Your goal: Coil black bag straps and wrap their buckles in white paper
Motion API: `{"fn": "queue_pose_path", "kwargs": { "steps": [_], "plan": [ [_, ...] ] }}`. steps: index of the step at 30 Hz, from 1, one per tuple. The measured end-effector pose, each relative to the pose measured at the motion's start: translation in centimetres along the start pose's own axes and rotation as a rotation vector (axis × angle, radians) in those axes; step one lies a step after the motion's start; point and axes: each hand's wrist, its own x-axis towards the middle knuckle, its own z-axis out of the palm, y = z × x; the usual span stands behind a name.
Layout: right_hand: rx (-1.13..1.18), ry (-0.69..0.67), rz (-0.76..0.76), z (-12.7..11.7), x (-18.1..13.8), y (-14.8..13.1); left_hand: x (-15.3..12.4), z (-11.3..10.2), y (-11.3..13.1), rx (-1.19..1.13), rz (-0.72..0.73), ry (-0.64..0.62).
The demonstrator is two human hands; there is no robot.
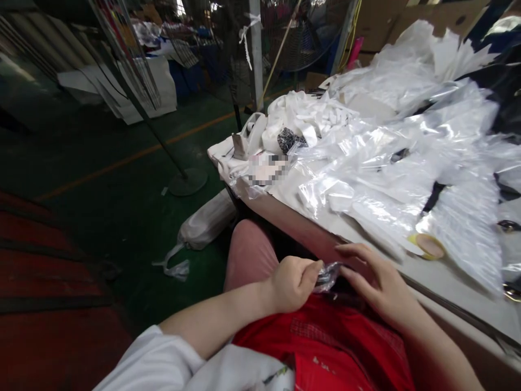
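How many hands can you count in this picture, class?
2: the left hand, gripping crumpled clear plastic, and the right hand, on the other side of that plastic.

Table [448,290]: pale top, from centre to lower right
Clear plastic bags [386,168]: heaped loosely across the right
White strips [317,111]: bunched at upper centre
Grey upright piece [240,146]: near the table's left corner
Yellow-rimmed roll [418,241]: near the front edge, lower right
Green floor [134,222]: left half, bearing a long wrapped bundle [209,220] and a round stand base [189,183]
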Motion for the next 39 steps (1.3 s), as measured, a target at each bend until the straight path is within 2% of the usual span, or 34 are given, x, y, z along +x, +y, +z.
{"fn": "queue_pose_path", "kwargs": {
  "steps": [2,4,6,8,10,12,13,14,16,19,21,23,26,28,31,35,37,39],
  "plan": [
    [-0.029,-0.065,-0.082,1.3,0.2,0.4,0.2,0.2,0.8,-0.363,-0.240,-0.064],
    [0.005,-0.172,-0.075,3.2,0.1,0.8,0.4,0.1,1.5,-0.680,-0.406,-0.123],
    [0.049,-0.248,-0.046,5.3,0.2,1.2,0.6,-0.4,2.1,-0.890,-0.449,-0.144],
    [0.087,-0.331,-0.026,7.1,0.1,1.3,0.9,-1.1,2.5,-0.978,-0.361,-0.065],
    [0.103,-0.459,-0.041,8.2,-0.3,0.8,1.2,-1.8,2.4,-0.868,-0.183,0.152],
    [0.135,-0.554,-0.068,8.1,-1.2,-0.4,1.4,-2.4,1.6,-0.500,0.014,0.411],
    [0.182,-0.585,-0.066,7.5,-1.6,-1.0,1.5,-2.5,1.0,-0.264,0.100,0.482],
    [0.251,-0.590,-0.041,6.5,-2.0,-1.5,1.4,-2.5,0.4,-0.039,0.171,0.491],
    [0.391,-0.517,0.052,4.0,-2.3,-1.8,1.1,-2.3,-0.8,0.278,0.278,0.353],
    [0.398,-0.288,0.186,0.6,-1.2,-0.5,0.3,-1.5,-1.1,0.382,0.326,0.070],
    [0.251,-0.139,0.182,-0.4,-0.1,0.7,0.0,-1.1,-0.4,0.249,0.222,-0.027],
    [0.134,-0.064,0.103,-0.2,0.7,1.6,-0.1,-0.9,0.5,-0.065,0.010,-0.101],
    [0.130,-0.116,-0.011,1.9,0.8,2.3,0.2,-1.2,1.5,-0.624,-0.283,-0.178],
    [0.128,-0.129,-0.036,3.7,0.8,3.0,0.4,-1.7,2.0,-0.854,-0.351,-0.161],
    [0.051,-0.058,0.002,5.7,1.0,4.7,0.7,-3.1,2.5,-1.023,-0.332,-0.085],
    [0.022,0.001,0.078,6.4,1.5,7.0,1.2,-5.9,3.4,-1.144,-0.184,0.100],
    [0.047,-0.059,0.089,6.5,1.5,7.0,1.6,-6.9,3.7,-1.168,-0.080,0.237],
    [0.096,-0.219,0.083,6.7,1.3,5.7,2.1,-7.4,3.7,-1.123,0.029,0.393]
  ]
}}
